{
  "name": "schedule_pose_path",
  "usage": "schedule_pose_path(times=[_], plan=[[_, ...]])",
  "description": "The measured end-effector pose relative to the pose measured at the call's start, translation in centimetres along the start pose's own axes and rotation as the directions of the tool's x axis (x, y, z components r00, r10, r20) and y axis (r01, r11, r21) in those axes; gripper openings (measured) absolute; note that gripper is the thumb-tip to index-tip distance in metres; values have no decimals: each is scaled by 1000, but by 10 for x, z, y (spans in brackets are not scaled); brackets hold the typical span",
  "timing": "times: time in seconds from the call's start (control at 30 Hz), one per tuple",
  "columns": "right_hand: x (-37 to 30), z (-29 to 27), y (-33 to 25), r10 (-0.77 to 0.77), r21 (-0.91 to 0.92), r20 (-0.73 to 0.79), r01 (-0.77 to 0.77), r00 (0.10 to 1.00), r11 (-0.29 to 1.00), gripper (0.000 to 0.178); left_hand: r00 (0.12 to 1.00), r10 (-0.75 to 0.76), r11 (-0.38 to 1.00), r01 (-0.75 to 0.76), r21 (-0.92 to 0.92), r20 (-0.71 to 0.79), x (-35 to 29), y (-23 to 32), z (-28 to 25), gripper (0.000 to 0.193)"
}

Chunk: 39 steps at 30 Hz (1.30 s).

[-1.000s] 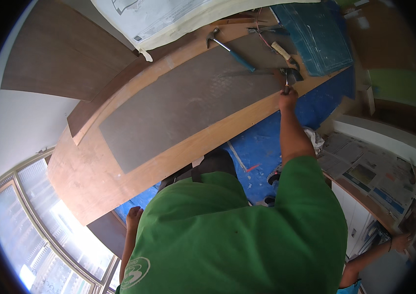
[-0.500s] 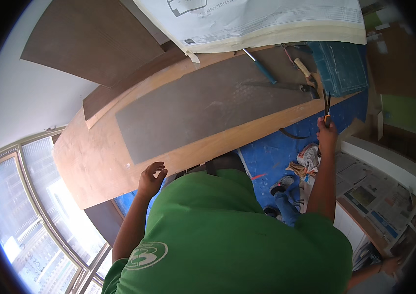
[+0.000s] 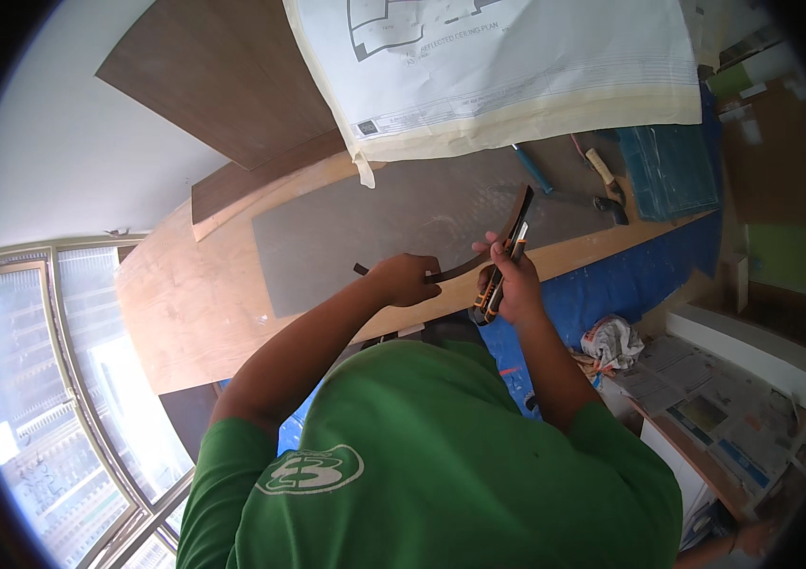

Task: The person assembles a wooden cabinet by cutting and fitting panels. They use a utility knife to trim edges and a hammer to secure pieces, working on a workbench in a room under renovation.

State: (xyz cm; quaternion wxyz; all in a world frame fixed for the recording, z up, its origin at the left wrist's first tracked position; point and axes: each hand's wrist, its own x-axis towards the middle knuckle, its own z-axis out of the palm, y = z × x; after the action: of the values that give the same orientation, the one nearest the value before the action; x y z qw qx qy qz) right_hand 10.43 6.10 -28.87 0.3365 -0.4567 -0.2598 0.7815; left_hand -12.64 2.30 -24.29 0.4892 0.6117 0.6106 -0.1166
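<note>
In front of my body my left hand [image 3: 405, 280] is closed on a thin, dark brown flexible strip [image 3: 460, 269]. One short end pokes out on the left of the hand; the longer part curves up to the right. My right hand [image 3: 520, 292] grips a black-and-orange utility knife [image 3: 489, 302] with its pale blade tip pointing up. The strip runs just behind that knife, close to the right fingers; whether they also hold it I cannot tell. Beneath both hands lies a grey-brown sheet [image 3: 365, 223] on the light wooden board [image 3: 185, 313].
A large printed drawing [image 3: 517, 85] overhangs the far side. Hammer [image 3: 604, 175], blue-handled tool [image 3: 534, 171] and teal case [image 3: 668, 175] lie far right. Blue sheeting [image 3: 602, 284] and newspapers [image 3: 697, 398] are to the right. Another person's hand [image 3: 754, 539] shows at lower right.
My right hand has come in from the far right with the knife. My left hand, earlier empty over the board's near edge, has moved right and taken hold of the strip.
</note>
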Motion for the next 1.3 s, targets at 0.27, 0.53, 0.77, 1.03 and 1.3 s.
schedule_pose_path(times=[0.27, 0.53, 0.77, 1.03, 1.3], plan=[[101, -130, 42, -340, -940, -292, -203, 894, 274, 38, 877, -388, 918, 393, -40, -284, -60, -104, 68, 42], [152, -174, 29, -405, -973, -69, -151, 912, -172, 46, 759, -487, 870, 468, -158, -433, -116, -144, 109, 40], [145, -156, 22, -631, -933, 125, -125, 766, -336, 35, 659, -501, 865, 401, -302, -560, -116, -140, 113, 36], [84, -10, 62, 248, -847, 244, 82, 938, 525, 39, 669, -432, 883, 180, -432, -604, -95, -128, 107, 40], [46, 144, 68, 178, -322, 693, 79, 698, 943, 54, 641, -188, 900, -191, -392, -744, -80, -115, 122, 40]])
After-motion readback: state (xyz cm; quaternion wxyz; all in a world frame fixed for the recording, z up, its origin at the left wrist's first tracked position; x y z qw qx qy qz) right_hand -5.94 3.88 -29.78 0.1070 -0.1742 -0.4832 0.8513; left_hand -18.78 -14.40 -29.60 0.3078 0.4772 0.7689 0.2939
